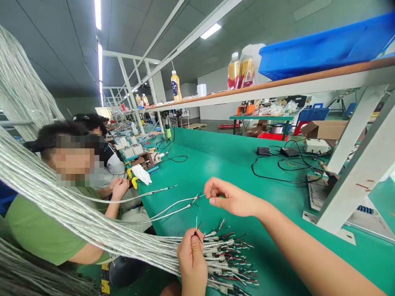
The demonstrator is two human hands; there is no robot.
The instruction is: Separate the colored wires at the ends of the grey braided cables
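Your left hand [191,263] is over the near part of the green bench [216,164], its grip closed firmly around a bundle of braided silver cables [148,242]. The bundle sweeps away to the left of the bench, and its stripped ends [230,259] fan out over the bench top, showing thin red, black and white wires. Your right hand [231,197] hangs above the bench just beyond that bundle, its grip narrow, with thumb and forefinger pinched on the tip of a single braided cable [173,207]. Beyond the bench's left edge sits a co-worker [43,234] in a green T-shirt, whose hand [120,188] is raised near the bench, apart from yours. Another co-worker [112,162] sits farther along that edge. On the bench, well beyond your hands, lie a white glove [141,174] and yellow-handled pliers [131,179]. Black cords [286,168] and small black power adapters [289,152] lie toward the bench's far right. A shelf [271,92] runs above the bench, carrying a blue plastic tray [324,45] and bottles [233,72].
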